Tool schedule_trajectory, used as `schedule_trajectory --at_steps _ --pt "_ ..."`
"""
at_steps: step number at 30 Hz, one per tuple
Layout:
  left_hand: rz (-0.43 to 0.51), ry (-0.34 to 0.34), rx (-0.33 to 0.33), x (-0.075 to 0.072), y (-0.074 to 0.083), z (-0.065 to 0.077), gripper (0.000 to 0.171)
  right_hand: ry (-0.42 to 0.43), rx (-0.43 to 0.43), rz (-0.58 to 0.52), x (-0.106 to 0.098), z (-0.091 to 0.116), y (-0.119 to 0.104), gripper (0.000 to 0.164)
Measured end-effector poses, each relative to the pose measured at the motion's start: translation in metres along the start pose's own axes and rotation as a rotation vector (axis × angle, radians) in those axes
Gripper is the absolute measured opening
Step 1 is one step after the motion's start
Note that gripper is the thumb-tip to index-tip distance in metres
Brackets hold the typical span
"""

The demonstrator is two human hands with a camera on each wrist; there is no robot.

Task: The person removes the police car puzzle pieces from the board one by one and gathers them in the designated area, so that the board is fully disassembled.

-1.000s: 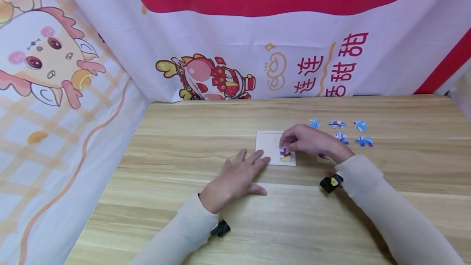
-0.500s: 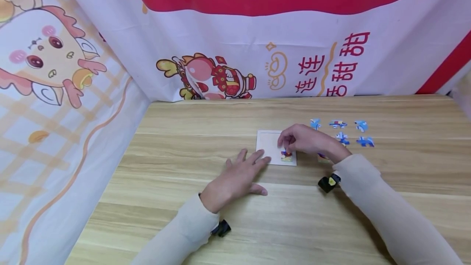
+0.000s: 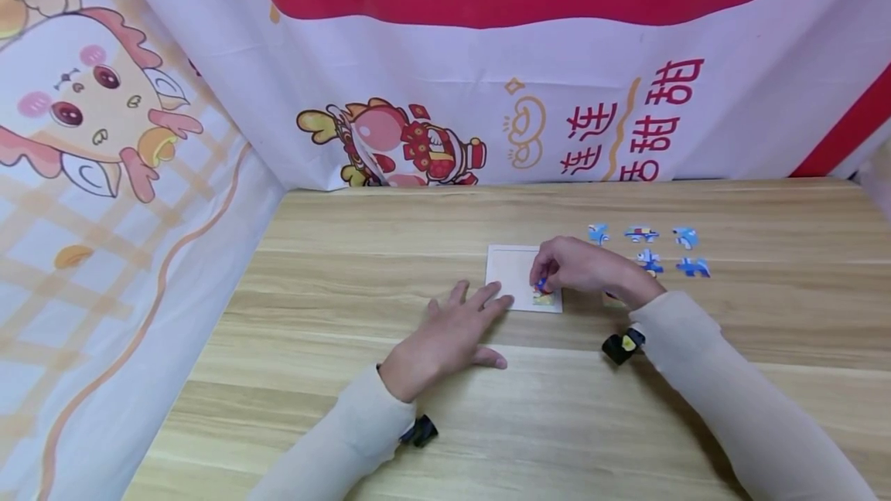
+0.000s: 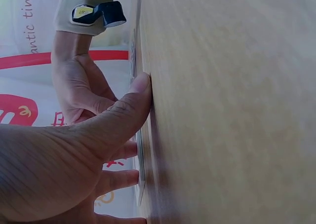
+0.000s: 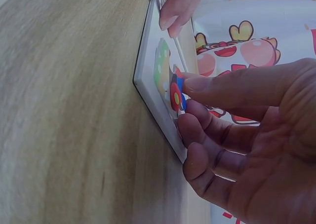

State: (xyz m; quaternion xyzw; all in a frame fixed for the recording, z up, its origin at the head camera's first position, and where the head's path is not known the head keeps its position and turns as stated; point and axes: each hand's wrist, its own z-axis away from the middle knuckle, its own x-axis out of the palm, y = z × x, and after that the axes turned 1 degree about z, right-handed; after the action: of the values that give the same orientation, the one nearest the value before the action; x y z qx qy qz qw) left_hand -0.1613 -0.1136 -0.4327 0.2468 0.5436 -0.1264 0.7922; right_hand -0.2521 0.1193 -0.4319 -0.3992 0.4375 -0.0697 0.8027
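In the head view, a white puzzle tray (image 3: pixel 506 275) lies on the wooden table. My right hand (image 3: pixel 581 263) is over its right side, pinching a red and blue jigsaw piece (image 5: pixel 176 91) between thumb and fingers. Close below that piece, a green and yellow printed area (image 5: pixel 161 66) lies flat in the tray's near right corner. My left hand (image 3: pixel 448 335) is spread low over the table, two fingertips on the tray's near left part and the thumb stretched out toward me. The right hand partly covers the tray's right side.
Several loose blue jigsaw pieces (image 3: pixel 641 234) lie in rows to the right of the tray. Another piece (image 3: pixel 614 300) is partly hidden under my right wrist. A printed cloth (image 3: pixel 418 60) hangs behind the table's back edge, and another covers the left side.
My right hand stays at the tray's near right corner with its fingers shifting slightly, and more blue shows at the fingertips. The left hand keeps its place.
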Motion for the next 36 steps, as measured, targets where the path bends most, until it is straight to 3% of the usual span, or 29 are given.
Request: schedule_trajectory --at_steps 15,30,36 --pt "-0.003 -0.008 -0.004 -0.001 0.0 0.0 0.089 -0.015 0.001 -0.04 -0.002 0.003 0.004 0.03" --pt "0.021 -0.02 -0.003 -0.002 0.001 0.001 0.087 0.025 0.013 -0.093 -0.002 0.009 0.005 0.021" --pt "0.01 -0.017 0.001 -0.002 0.0 0.001 0.088 0.06 0.034 -0.087 -0.005 0.015 0.005 0.026"
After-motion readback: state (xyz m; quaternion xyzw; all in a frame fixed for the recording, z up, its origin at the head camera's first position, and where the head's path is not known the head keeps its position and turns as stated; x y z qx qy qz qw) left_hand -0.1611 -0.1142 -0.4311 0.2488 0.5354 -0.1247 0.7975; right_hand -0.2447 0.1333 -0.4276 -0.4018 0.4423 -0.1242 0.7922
